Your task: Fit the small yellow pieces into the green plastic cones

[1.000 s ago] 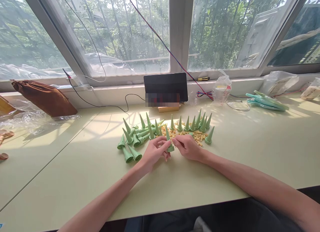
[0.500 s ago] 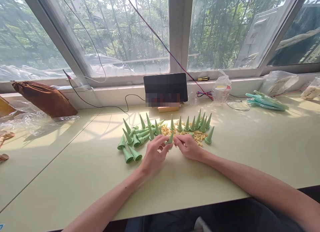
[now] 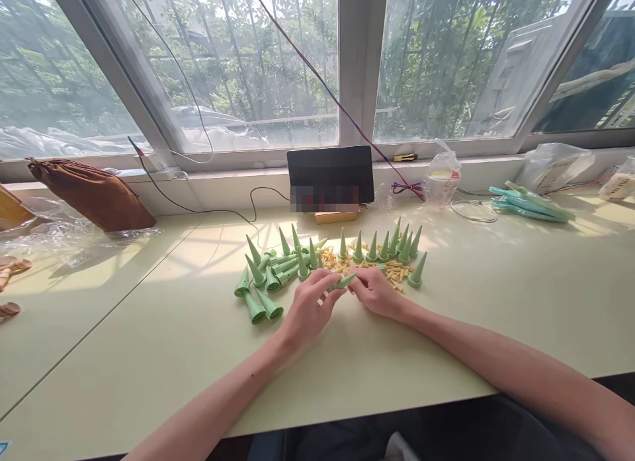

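Note:
Between its thumb and fingers, my left hand [image 3: 311, 303] grips a green plastic cone [image 3: 343, 282], tilted so that its tip points right. Close beside that tip, my right hand [image 3: 374, 291] has its fingers pinched together; whatever they hold is hidden. Small yellow pegs [image 3: 397, 272] lie scattered behind and beside my right hand. Several green cones stand upright behind both hands, and a single cone [image 3: 417, 273] stands at the right. To the left, more green cones [image 3: 254, 310] lie on their sides with their hollow ends facing me.
A dark tablet [image 3: 330, 167] leans on a cardboard block [image 3: 336, 217] at the back of the pale table [image 3: 163, 355]. A brown drawstring bag [image 3: 96, 196] stands back left. At the back right are a bagged cup [image 3: 441, 176], a coiled cable [image 3: 473, 211] and teal plastic pouches [image 3: 530, 204].
The cone in my left hand has gone from nearly upright to leaning over, its tip now toward the right. My right hand stays pinched beside it. The camera view has shifted slightly.

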The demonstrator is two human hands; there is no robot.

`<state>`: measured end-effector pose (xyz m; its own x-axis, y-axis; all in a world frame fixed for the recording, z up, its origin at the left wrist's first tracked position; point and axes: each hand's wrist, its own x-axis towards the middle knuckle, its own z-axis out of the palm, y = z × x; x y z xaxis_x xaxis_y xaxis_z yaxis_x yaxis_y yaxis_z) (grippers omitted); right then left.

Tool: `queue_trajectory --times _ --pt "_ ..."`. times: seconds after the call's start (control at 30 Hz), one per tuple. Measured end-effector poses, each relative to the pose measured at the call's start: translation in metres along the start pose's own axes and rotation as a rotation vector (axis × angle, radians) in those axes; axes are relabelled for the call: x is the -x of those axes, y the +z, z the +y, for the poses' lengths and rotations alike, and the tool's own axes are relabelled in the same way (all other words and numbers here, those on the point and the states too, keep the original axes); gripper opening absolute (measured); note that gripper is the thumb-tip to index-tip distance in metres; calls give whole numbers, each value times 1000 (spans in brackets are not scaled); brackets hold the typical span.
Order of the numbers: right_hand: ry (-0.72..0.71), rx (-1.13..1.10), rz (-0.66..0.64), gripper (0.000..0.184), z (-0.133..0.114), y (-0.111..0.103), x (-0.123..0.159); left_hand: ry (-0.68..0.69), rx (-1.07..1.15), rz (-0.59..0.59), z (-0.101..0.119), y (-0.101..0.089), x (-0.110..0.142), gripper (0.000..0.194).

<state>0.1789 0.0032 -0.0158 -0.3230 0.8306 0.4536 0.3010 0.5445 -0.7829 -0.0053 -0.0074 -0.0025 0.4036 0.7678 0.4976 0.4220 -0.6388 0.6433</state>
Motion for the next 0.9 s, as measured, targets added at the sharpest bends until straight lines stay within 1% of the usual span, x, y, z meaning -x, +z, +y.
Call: queue_trajectory --times 0.13,0.2,0.27,0.37,0.43,0.47,0.53,0.6,0.77,0.83,0.9 --pt "-50 74 11 41 0 -1 0 -136 155 -7 2 2 0 17" --pt "-67 102 9 42 -1 -1 1 -219 274 -27 3 2 -1 19" --pt "-102 152 1 41 0 -1 2 -345 439 -82 4 0 -3 23" --pt "-200 273 -29 37 3 -1 3 -566 672 -213 5 -5 -6 32" --pt "-269 341 -38 35 4 -1 4 -661 767 -259 6 -8 -8 36" --pt "-293 360 -34 34 5 -1 4 -676 794 -265 6 -8 -9 36" --pt "-316 366 -18 34 6 -1 4 -645 793 -257 7 -9 -9 36" --pt "-308 339 -9 34 6 -1 3 -572 730 -234 7 -9 -9 34" --pt "-209 225 -7 37 5 1 1 -429 507 -147 4 -3 -5 30" --pt "-143 168 -12 39 4 1 0 -323 399 -101 1 -1 -3 25" --pt "-64 103 -26 40 2 1 0 -144 230 -46 -3 0 -1 17"
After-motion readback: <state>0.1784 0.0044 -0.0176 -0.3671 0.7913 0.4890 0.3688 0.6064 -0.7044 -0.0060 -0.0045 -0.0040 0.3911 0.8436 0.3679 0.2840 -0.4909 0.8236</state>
